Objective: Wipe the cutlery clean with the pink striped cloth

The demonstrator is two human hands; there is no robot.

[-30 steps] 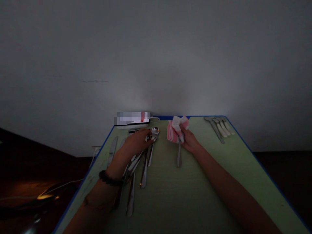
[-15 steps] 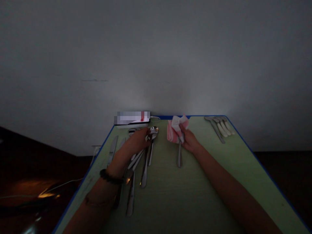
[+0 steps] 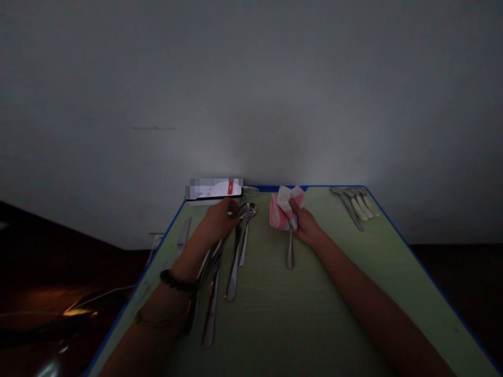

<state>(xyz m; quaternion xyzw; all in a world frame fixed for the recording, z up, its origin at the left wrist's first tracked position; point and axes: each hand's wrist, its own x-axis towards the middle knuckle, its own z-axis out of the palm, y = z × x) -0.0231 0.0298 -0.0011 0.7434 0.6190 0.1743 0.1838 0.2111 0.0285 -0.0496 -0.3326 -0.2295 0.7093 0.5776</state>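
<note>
My left hand rests on a loose pile of metal cutlery on the left of the green table, fingers curled round the bowl ends of the spoons. My right hand is closed on a pink and white cloth wrapped round the top of one metal utensil, whose handle points toward me on the table. A dark bead bracelet is on my left wrist.
Several pale-handled utensils lie side by side at the far right corner. A phone with a lit screen lies at the far edge by the wall. A knife lies near the left edge. The room is dim.
My left hand has shifted slightly left and farther along the cutlery pile, drawing the handles closer together. My right hand, the cloth and its utensil have stayed in place.
</note>
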